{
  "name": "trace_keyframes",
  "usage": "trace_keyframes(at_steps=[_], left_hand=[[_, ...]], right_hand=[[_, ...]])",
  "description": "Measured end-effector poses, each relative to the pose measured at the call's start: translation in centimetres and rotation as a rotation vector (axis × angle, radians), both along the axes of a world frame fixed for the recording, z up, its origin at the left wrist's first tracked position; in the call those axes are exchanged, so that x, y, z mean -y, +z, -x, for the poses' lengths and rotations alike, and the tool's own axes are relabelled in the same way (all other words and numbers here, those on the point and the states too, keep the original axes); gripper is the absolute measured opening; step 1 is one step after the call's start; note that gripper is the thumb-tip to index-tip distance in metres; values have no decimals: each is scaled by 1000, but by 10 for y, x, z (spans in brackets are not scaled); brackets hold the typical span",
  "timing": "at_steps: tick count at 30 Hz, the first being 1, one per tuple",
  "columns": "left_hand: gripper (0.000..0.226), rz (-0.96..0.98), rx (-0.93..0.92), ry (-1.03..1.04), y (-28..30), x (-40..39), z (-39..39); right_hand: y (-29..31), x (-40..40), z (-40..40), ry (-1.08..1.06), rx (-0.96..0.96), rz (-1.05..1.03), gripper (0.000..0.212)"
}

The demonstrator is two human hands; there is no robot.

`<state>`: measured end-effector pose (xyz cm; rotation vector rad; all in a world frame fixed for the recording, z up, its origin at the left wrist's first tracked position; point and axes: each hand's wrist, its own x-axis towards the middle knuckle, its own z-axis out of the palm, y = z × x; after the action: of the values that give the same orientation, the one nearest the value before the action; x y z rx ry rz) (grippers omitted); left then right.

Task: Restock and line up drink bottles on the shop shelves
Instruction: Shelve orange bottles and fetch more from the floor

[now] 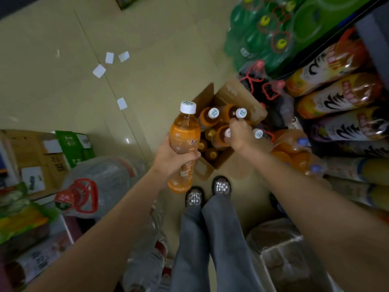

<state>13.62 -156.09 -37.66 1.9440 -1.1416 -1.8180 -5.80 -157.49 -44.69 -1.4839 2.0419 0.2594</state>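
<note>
My left hand (168, 159) is wrapped round an orange drink bottle (183, 148), white cap up, held above the floor just left of the open cardboard box (229, 98). Right hand (240, 134) is down in the box w/ fingers curled over a capped bottle (223, 135); can't tell if they've clamped it, hand hides the neck. More bottles crowd round it. Green shrink-wrapped packs (263, 32) and big juice bottles (334, 98) hem the box on the right, a water jug (99, 182) on the left. Paper scraps (109, 57) on tiles. Labels too blurred to read.
</note>
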Motion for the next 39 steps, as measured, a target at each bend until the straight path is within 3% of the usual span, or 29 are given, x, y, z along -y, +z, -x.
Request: trace_keyframes(at_steps=[2, 5, 8, 10, 15, 18, 21, 24, 29, 35, 39], left_hand=[[65, 15, -25, -50, 27, 9, 5], [71, 28, -116, -97, 83, 17, 26], [48, 39, -265, -163, 146, 15, 59], [41, 86, -314, -274, 192, 9, 86], [89, 260, -414, -515, 304, -14, 166], [72, 389, -437, -592, 362, -43, 217], [62, 463, -514, -656, 407, -97, 270], [47, 539, -576, -700, 441, -182, 316], [60, 696, -633, -835, 472, -331, 375], [57, 893, -661, -1183, 505, -429, 432], [85, 988, -715, -1319, 532, -471, 474]], right_hand=[[49, -1, 16, -151, 84, -8, 18], [141, -15, 60, -409, 263, 84, 23], [254, -44, 101, -456, 398, 238, 19], [335, -61, 125, -406, 394, 312, 17], [508, -125, 175, -356, 265, 452, 22], [574, -192, 194, -347, 91, 559, 33], [618, -282, 216, -386, -41, 629, 39], [644, -383, 237, -519, -45, 717, 20], [659, -528, 260, -798, -113, 1070, 38], [663, -658, 294, -1137, -243, 1520, 24], [662, -717, 319, -1395, -228, 1832, 28]])
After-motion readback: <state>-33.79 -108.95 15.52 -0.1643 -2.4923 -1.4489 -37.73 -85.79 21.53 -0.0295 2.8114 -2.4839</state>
